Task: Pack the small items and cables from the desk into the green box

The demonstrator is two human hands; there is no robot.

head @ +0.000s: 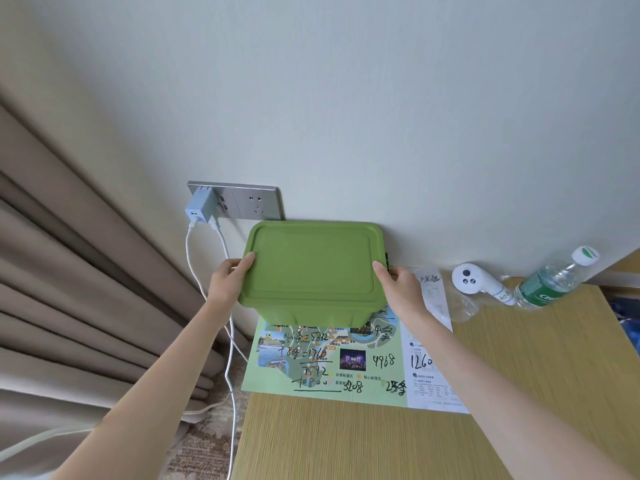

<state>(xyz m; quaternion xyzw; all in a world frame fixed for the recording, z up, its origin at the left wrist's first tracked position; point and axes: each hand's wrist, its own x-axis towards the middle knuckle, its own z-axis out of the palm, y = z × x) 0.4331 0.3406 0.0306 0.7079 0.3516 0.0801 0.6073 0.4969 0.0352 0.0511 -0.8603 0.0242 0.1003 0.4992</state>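
Observation:
The green box [311, 271] stands at the back of the wooden desk against the wall, with its green lid on top. My left hand [230, 280] grips the lid's left edge, thumb on top. My right hand [400, 289] grips the right edge the same way. The lid hides what is inside the box. Two white cables [227, 344] hang from a grey-blue charger [201, 206] plugged into the wall socket, left of the box.
A map leaflet with handwritten numbers [346, 362] lies under the box. Right of it lie a receipt [434, 296], a white handheld device [479, 280], clear plastic wrap [465, 304] and a water bottle [554, 282] on its side. Beige curtains [69, 271] hang at the left.

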